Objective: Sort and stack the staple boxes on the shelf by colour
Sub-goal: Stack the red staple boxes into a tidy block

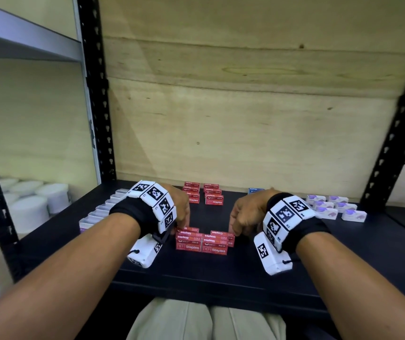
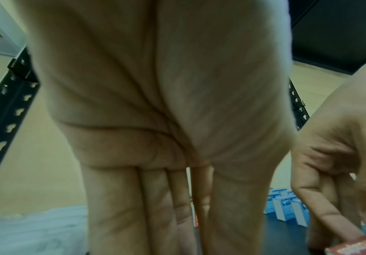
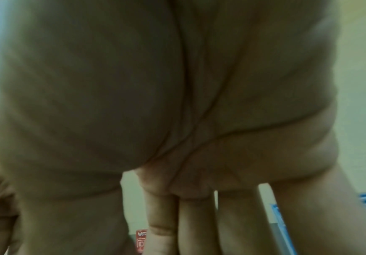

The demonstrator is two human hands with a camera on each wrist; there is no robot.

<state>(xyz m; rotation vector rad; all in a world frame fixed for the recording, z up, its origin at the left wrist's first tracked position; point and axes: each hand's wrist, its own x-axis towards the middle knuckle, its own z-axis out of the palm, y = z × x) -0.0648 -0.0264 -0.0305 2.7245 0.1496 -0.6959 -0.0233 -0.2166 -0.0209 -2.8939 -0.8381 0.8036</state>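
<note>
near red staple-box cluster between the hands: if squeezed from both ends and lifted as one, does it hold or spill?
Likely to spill: the near red cluster is many separate small boxes in rows, so middle ones could buckle out. Each box looks like stiff card, unlikely to crush. The left hand and right hand sit at opposite ends; sliding along the shelf seems safer.

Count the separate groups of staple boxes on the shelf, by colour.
Red: 2, near red group and far red group
Blue: 1, blue group
Purple-and-white: 1, right group
Pale: 1, left row
Total: 5

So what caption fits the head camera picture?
Both hands touch the near red staple boxes on the black shelf.
</note>
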